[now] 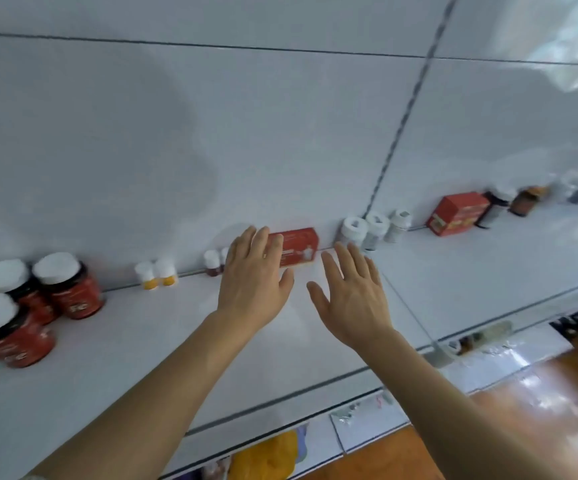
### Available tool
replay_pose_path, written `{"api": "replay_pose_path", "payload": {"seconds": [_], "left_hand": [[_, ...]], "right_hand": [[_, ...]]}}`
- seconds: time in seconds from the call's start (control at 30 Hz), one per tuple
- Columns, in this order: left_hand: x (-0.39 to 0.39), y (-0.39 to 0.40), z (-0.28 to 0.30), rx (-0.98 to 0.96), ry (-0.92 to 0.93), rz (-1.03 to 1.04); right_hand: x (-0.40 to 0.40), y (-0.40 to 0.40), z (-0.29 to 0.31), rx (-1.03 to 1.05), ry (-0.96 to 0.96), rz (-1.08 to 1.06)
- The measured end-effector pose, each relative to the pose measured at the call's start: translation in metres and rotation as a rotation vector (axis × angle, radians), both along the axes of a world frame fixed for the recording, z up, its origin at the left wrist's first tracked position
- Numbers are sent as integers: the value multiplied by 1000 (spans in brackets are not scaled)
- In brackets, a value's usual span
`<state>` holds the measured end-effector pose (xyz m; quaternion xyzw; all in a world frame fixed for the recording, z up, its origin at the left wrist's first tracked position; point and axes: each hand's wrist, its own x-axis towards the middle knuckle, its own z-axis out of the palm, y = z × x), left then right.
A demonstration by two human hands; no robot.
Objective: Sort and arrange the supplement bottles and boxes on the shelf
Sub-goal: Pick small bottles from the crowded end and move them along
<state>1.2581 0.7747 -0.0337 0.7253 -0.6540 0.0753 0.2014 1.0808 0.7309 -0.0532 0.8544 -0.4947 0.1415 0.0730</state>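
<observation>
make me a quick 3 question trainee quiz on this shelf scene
1. True or false: the left hand grips a jar.
2. How many red boxes stand on the shelf?
3. Which lies nearest the right hand: (a) red jars, (b) white bottles, (c) yellow bottles?

Key: 1 false, both hands are open. 2 two: near box, far box. 3 b.

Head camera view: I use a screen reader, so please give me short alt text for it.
Both hands reach open over a white shelf toward a red box at the back wall, the left hand partly covering it and the right hand beside it. Red jars with white lids stand at far left; small white bottles and another red box stand to the right.
</observation>
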Motion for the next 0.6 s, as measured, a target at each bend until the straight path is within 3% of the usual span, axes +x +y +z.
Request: {"api": "replay_pose_path", "payload": {"seconds": [0.6], "left_hand": [[-366,-143,19,51,8,-377]], "right_hand": [[-374,-65,26,140,-26,-452]]}}
